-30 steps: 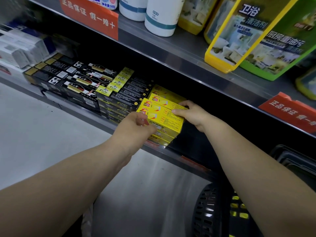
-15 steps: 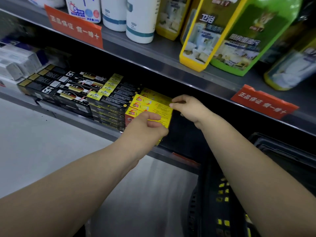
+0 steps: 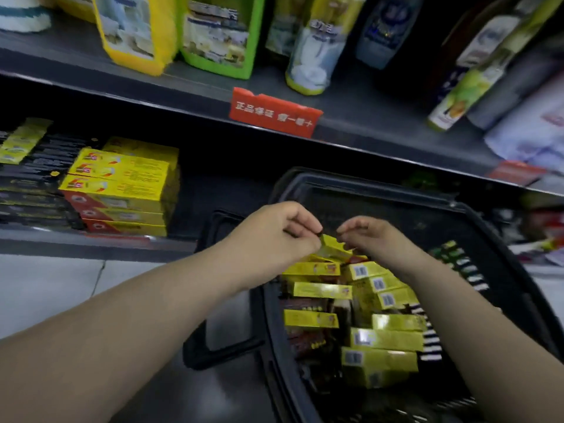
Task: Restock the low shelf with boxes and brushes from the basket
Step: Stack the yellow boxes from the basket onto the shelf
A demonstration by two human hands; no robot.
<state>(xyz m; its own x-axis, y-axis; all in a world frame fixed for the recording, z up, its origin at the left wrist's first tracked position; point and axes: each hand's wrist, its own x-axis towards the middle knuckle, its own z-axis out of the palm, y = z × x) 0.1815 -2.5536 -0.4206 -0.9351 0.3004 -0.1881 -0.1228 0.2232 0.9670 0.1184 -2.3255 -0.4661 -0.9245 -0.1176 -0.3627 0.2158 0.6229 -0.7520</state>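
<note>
Reaching over the basket (image 3: 427, 221), we pinch one yellow box (image 3: 334, 249) between curled left hand (image 3: 274, 233) and right hand (image 3: 372, 236).

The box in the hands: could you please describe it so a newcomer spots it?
Look in the black basket of yellow boxes. At its far end one box sits between left hand and right hand. Only it is tilted and pinched.
</note>
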